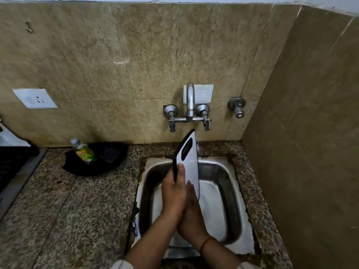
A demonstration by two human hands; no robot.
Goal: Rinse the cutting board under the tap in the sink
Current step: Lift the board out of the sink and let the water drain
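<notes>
Head view, item one: we are holding the cutting board, white-faced with a dark rim and an oval handle slot near its top, on edge above the sink. Its long axis is running near upright, the lower end in our hands and the slotted end rising up and away toward the tap, whose spout is sitting just above and behind the board's top. Item two: the left hand is closing around the board's lower left edge, thumb pressing on the white face, fingers hidden behind. Item three: the right hand is lying flat against the lower right part of the face, fingers extended and not curled, so we are reading it as bracing rather than gripping; a red thread is circling that wrist. Whether water is running we cannot tell; the picture is too soft there. Item four, off to the left on the granite counter: a green dish-soap bottle is standing against a black pan. We are judging that the board extends up and forward from both grips, with the left hand carrying it.
</notes>
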